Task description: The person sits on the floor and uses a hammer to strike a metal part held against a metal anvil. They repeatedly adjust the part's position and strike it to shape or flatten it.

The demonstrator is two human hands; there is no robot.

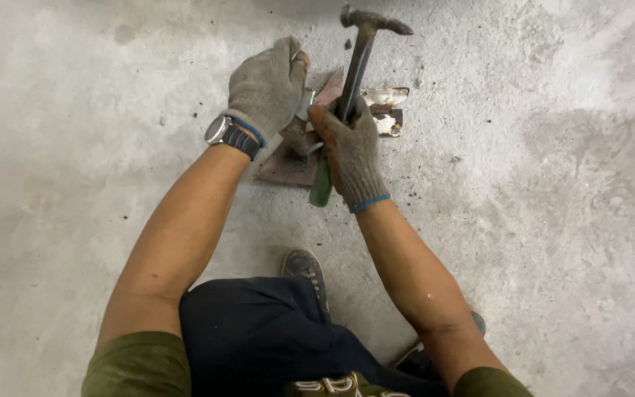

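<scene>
Where the 2 gloved hands meet above the concrete floor [553, 242], a claw hammer [358, 55] stands nearly upright in view, its dark, worn steel head at the top of the frame with the claw pointing left and the striking face right. Its shaft is dark metal higher up and ends in a green grip that pokes out below the right hand [352, 151], which is clenched around the shaft about midway. Just left of it, the left hand [266, 88] closes over a small shiny metal piece [307, 103], most of it hidden under the glove, so its shape cannot be told. Both hands wear grey knitted gloves with blue cuffs, and a wristwatch [223, 132] sits on the left wrist. Beneath the hands lies a rusty brown flat plate [288, 167] on the floor, and just beside it, to the right, a pale dented metal bracket [385, 110]. Lower down, a worn shoe [304, 266] shows between the forearms
</scene>
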